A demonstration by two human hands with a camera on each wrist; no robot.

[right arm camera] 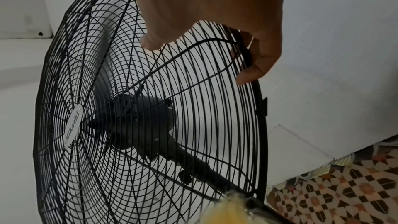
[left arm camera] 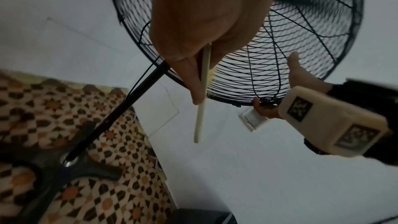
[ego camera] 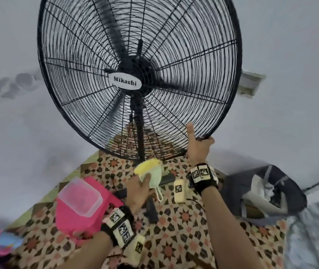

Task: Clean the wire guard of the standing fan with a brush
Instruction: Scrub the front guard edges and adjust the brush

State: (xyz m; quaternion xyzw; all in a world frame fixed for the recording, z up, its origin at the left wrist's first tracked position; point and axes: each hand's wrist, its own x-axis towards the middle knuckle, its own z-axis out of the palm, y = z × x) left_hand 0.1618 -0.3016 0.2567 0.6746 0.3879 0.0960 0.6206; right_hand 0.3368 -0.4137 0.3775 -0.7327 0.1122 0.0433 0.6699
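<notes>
Right hand (ego camera: pixel 198 147) grips wire guard (ego camera: pixel 203 78); left hand (ego camera: pixel 138 193) holds brush (ego camera: pixel 150 171).

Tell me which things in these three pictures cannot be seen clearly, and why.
- Brush: in the left wrist view the left hand hides all but its thin handle; in the right wrist view only blurred yellow bristles at the bottom edge.
- Wire guard: its top is cut off by the head view's upper edge.
- Right hand: its fingers curl behind the rim, hidden.
- Dust on the wires: too fine to tell.
</notes>
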